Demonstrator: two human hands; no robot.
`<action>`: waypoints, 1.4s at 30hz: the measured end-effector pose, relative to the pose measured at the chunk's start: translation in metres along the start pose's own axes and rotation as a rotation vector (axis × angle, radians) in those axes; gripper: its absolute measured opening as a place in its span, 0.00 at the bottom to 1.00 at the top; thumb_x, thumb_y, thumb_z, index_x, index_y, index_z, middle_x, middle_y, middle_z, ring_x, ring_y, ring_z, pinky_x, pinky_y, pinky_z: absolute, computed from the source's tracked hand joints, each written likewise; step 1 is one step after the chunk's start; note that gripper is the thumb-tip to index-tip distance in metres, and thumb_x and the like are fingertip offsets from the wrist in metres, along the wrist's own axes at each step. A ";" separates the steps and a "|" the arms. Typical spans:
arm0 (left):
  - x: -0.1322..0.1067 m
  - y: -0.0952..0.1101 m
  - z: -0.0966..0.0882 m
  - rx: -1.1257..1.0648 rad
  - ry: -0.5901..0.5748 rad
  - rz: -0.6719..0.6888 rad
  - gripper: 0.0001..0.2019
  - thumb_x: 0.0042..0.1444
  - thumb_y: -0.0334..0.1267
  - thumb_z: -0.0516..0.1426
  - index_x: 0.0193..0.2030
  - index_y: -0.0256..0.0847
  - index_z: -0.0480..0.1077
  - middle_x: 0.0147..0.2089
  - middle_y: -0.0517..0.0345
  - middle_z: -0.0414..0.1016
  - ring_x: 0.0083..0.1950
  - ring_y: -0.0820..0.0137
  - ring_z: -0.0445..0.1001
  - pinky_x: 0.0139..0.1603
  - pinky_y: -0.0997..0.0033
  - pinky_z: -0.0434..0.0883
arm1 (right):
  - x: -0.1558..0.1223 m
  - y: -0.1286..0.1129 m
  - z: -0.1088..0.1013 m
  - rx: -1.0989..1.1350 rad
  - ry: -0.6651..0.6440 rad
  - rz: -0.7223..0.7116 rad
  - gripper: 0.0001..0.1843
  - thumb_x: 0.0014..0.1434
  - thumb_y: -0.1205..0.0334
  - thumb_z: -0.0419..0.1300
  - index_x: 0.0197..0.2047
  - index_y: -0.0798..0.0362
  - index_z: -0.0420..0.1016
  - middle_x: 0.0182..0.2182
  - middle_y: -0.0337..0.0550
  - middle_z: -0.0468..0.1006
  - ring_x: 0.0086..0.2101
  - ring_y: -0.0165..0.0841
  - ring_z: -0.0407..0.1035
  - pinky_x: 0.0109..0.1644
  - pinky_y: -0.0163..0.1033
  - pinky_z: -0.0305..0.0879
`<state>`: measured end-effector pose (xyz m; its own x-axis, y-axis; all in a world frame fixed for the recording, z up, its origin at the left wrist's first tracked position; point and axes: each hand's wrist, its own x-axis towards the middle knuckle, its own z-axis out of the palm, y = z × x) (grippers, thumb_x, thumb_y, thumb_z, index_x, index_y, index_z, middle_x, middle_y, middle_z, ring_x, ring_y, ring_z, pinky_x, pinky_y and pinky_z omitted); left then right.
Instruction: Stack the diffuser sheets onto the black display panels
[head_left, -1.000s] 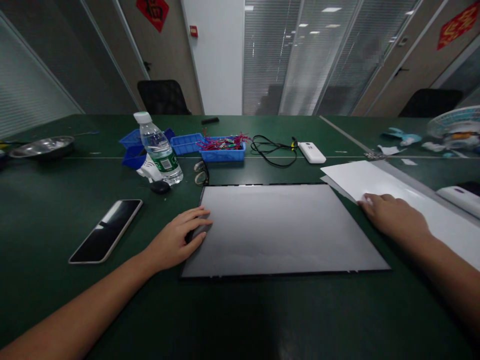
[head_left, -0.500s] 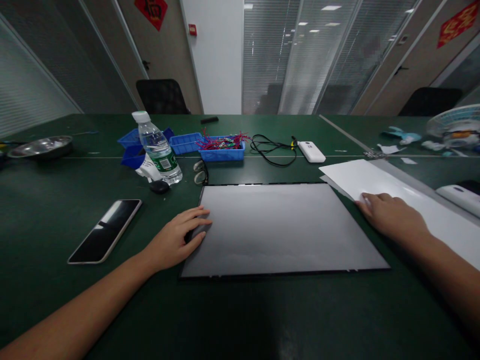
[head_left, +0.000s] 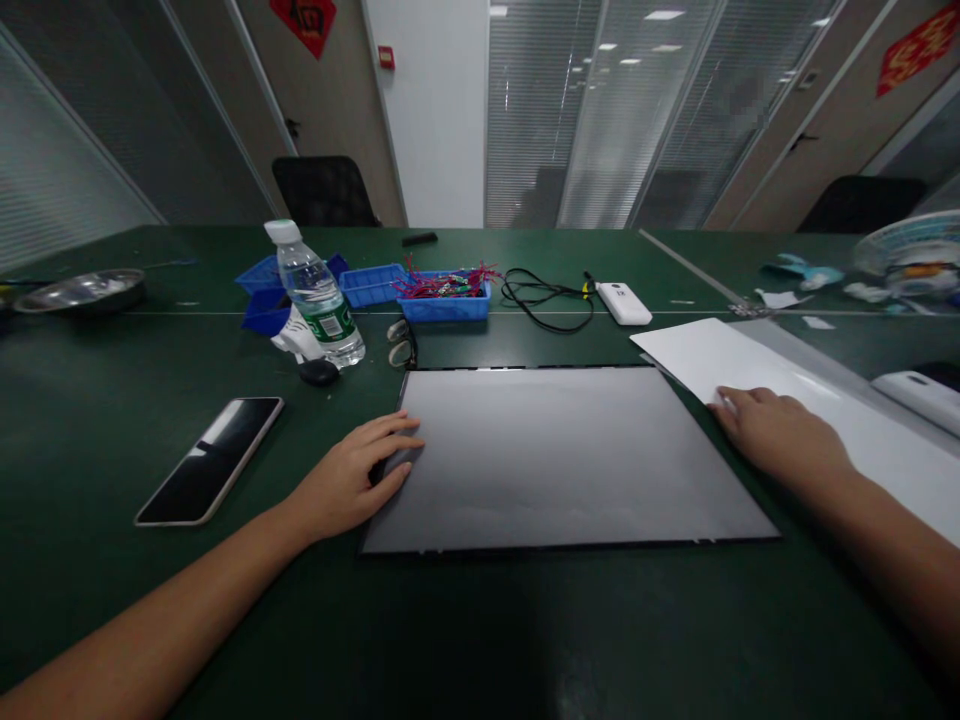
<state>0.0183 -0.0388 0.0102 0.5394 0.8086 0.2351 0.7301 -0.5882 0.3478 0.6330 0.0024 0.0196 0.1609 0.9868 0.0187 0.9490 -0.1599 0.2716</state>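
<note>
A flat grey panel (head_left: 570,460) with a thin dark frame lies on the green table in front of me. My left hand (head_left: 360,475) rests at its left edge, fingers stretched out and fingertips on the grey surface. To the right of the panel, my right hand (head_left: 776,435) pinches the left edge of a glossy white sheet (head_left: 757,355). Part of another thin sheet shows under it. The sheet's near left corner area is covered by my hand and forearm.
Left of the panel lies a phone (head_left: 214,460). Behind it stand a water bottle (head_left: 322,305), a black mouse-like object (head_left: 319,372), glasses (head_left: 403,345) and a blue tray (head_left: 442,308) of red wires. A black cable (head_left: 551,310) runs to a white device (head_left: 624,304).
The white sheet's far left corner has shifted slightly left, along with my right hand's fingertips. My left hand and the panel have stayed in place.
</note>
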 end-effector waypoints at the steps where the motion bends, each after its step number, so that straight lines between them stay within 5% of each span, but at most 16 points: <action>1: 0.000 0.000 0.000 0.000 0.001 0.000 0.20 0.73 0.47 0.55 0.64 0.47 0.79 0.73 0.49 0.76 0.76 0.52 0.71 0.76 0.44 0.71 | 0.001 0.000 0.000 -0.005 0.000 0.002 0.42 0.79 0.40 0.31 0.73 0.57 0.69 0.62 0.66 0.74 0.55 0.54 0.72 0.56 0.54 0.66; 24: -0.002 -0.003 0.002 -0.006 -0.015 -0.022 0.20 0.73 0.47 0.55 0.65 0.47 0.79 0.74 0.48 0.74 0.77 0.50 0.69 0.77 0.41 0.69 | -0.014 -0.016 -0.021 0.027 0.159 -0.046 0.38 0.80 0.47 0.36 0.77 0.64 0.64 0.58 0.71 0.77 0.51 0.54 0.75 0.46 0.51 0.67; 31: -0.002 -0.002 0.003 -0.024 -0.005 -0.009 0.20 0.72 0.45 0.55 0.64 0.46 0.79 0.74 0.48 0.74 0.77 0.50 0.69 0.77 0.43 0.69 | -0.040 -0.027 -0.052 -0.123 0.445 -0.097 0.33 0.80 0.53 0.41 0.75 0.63 0.65 0.53 0.65 0.81 0.45 0.51 0.78 0.40 0.50 0.68; 34: -0.003 -0.003 0.004 -0.026 0.004 -0.001 0.19 0.73 0.45 0.55 0.65 0.46 0.79 0.74 0.48 0.74 0.77 0.51 0.69 0.77 0.42 0.69 | -0.056 -0.052 -0.055 -0.084 0.520 -0.260 0.30 0.79 0.55 0.44 0.73 0.62 0.68 0.53 0.64 0.82 0.45 0.50 0.78 0.43 0.50 0.72; 39: -0.002 -0.002 0.003 -0.039 0.005 -0.006 0.19 0.73 0.45 0.55 0.64 0.47 0.79 0.73 0.48 0.75 0.77 0.50 0.70 0.77 0.40 0.69 | -0.084 -0.102 -0.038 0.094 0.505 -0.787 0.26 0.76 0.63 0.50 0.73 0.52 0.70 0.58 0.56 0.82 0.51 0.46 0.78 0.53 0.52 0.77; 42: -0.001 -0.001 0.002 -0.042 0.014 0.000 0.19 0.73 0.45 0.54 0.63 0.45 0.79 0.72 0.47 0.76 0.76 0.50 0.70 0.76 0.39 0.70 | -0.099 -0.120 -0.035 0.190 0.485 -0.977 0.25 0.73 0.66 0.53 0.69 0.49 0.75 0.61 0.52 0.81 0.56 0.45 0.77 0.56 0.51 0.78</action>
<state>0.0180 -0.0391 0.0079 0.5334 0.8089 0.2473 0.7117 -0.5872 0.3855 0.4939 -0.0754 0.0192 -0.7641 0.5889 0.2632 0.6421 0.7333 0.2235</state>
